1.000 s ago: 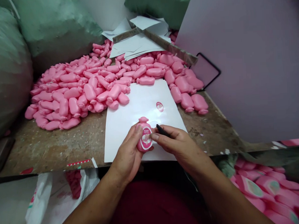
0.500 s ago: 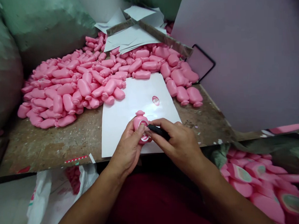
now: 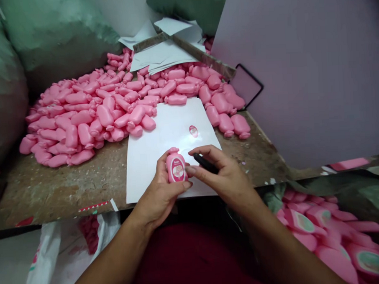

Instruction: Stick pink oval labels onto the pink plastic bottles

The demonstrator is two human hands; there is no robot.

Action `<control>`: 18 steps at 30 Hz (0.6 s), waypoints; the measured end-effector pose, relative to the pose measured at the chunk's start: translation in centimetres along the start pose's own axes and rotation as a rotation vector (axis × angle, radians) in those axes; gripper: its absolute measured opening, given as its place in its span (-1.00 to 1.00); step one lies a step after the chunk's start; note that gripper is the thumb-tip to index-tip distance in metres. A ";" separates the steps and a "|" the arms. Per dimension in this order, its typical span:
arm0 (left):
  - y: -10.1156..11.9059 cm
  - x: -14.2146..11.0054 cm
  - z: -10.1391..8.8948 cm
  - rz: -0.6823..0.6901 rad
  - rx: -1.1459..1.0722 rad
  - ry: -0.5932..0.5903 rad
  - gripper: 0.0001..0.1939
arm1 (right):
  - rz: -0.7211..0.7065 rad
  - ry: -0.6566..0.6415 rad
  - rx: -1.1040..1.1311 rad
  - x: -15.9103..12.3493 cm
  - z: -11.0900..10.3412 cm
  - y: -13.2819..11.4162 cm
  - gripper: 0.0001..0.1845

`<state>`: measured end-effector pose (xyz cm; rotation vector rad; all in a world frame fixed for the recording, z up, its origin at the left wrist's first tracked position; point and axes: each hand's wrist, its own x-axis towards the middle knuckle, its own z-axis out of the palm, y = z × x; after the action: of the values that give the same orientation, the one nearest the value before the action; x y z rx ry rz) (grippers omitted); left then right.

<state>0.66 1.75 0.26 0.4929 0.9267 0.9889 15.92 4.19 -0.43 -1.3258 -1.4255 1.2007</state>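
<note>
My left hand (image 3: pixel 160 189) is closed around a small pink bottle (image 3: pixel 175 159), which stands upright with an oval label facing me. The label has a dark pink border, a white rim and a picture in its middle. To its right, my right hand (image 3: pixel 225 169) grips a black handled tool (image 3: pixel 206 163); its working end cannot be made out. The right fingertips are close to the bottle's right side. Under both hands lies a white sheet (image 3: pixel 143 160), bearing one more loose oval label (image 3: pixel 193 131).
A large heap of pink bottles (image 3: pixel 81 117) covers the table's left and back, with several more at right (image 3: pixel 222 107). White papers (image 3: pixel 163 53) lie under wooden strips. Labelled pink bottles (image 3: pixel 321 224) fill a sack at lower right. A white bag (image 3: pixel 52 248) hangs at lower left.
My left thumb has slid down off the label, leaving it in full view. My right hand with the black tool has drawn slightly away from the bottle. The view has shifted a little.
</note>
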 end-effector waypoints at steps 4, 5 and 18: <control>-0.1 -0.4 -0.1 -0.001 0.084 -0.048 -0.20 | 0.086 -0.030 0.058 0.5 0.9 0.5 -0.65; -0.1 -0.4 -0.1 0.000 0.101 -0.049 -0.21 | 0.085 -0.047 0.099 0.7 0.9 0.7 -0.68; 6.9 -9.3 -10.6 -0.220 0.726 0.145 -0.44 | 0.097 0.086 -0.019 2.1 -1.7 1.4 -0.63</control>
<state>-13.76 -3.47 3.54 0.9079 1.4417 0.4679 17.65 6.40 -1.51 -1.4565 -1.3273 1.1805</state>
